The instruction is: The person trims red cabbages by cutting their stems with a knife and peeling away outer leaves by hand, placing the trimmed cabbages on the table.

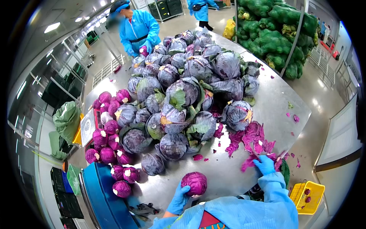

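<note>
My left hand, in a blue glove, is closed round the side of a peeled red cabbage near the table's front edge. My right hand, gloved too, lies over loose purple leaves at the table's right front; its fingers are partly visible and what they may grip cannot be made out. A big heap of unpeeled dark cabbages covers the middle of the metal table. Peeled purple cabbages are grouped on the left side.
A co-worker in blue stands at the far left edge, holding a cabbage. Green net sacks are stacked behind the table. A blue bin stands at the left front, a yellow basket at the right.
</note>
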A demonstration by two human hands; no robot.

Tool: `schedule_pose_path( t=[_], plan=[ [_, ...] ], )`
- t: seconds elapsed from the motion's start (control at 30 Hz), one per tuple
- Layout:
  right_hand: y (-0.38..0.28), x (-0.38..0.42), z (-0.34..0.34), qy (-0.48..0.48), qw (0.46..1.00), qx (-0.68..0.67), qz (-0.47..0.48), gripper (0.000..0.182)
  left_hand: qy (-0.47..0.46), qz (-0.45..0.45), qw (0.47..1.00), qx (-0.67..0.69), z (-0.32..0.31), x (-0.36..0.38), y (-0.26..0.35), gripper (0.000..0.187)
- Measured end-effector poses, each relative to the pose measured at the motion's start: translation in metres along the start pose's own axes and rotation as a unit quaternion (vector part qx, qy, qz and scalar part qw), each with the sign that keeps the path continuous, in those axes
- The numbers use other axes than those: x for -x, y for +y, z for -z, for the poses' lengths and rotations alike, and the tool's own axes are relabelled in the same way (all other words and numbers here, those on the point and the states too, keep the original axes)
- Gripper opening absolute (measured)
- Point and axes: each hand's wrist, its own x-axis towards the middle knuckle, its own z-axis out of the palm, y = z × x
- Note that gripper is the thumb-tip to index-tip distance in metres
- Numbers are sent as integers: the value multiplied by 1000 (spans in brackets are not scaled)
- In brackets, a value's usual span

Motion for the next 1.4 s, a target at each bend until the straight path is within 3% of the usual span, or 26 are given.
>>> schedule_pose_path(
  t=[0.07,0.17,0.3,0.37,0.43,0.5,0.57,0.67,0.77,0.8,0.9,1.03,1.17,1.2,1.3,1.33,1.4],
  plan=[
    [16,17,30,49,991,110,-55,51,16,21,996,90,-8,-6,-8,82],
    [18,36,61,167,982,68,-57,62,3,41,990,134,-18,-16,-14,82],
    [5,36,57,200,971,-68,-111,45,-24,31,996,86,-28,-26,-13,84],
    [-15,28,39,237,961,-139,13,33,-58,33,998,17,-41,-22,0,89],
    [-66,25,40,152,966,-211,4,27,-78,-13,997,-5,-48,-21,0,95],
    [-93,23,19,82,938,-338,-2,26,-78,-33,996,-5,-50,-20,0,103],
    [-131,27,24,-40,937,-346,-16,28,-80,-19,997,2,-53,-10,6,110],
    [-161,31,1,-107,907,-402,68,31,-91,-37,995,5,-53,-8,12,111],
    [-191,34,13,-215,889,-400,58,39,-80,-43,996,-5,-47,-11,11,111],
    [-204,32,22,-239,904,-349,56,54,-71,-48,996,-14,-45,-14,10,110],
    [-231,31,37,-225,944,-211,118,66,-38,-70,996,-46,-43,-18,2,109],
    [-225,28,13,-235,931,-269,78,73,1,-126,986,-112,-40,-24,-8,108],
    [-216,26,5,-217,921,-284,152,58,23,-153,976,-153,-34,-27,-12,111],
    [-211,27,-3,-165,925,-277,199,46,21,-147,978,-146,-33,-27,-11,111],
    [-207,35,-22,-66,944,-290,142,36,9,-144,978,-151,-37,-26,-10,111],
    [-207,32,-23,-24,965,-225,134,27,9,-149,976,-156,-39,-23,-7,111],
    [-198,24,-23,-29,943,-332,15,25,-14,-135,983,-124,-43,-19,-5,113]
  ],
)
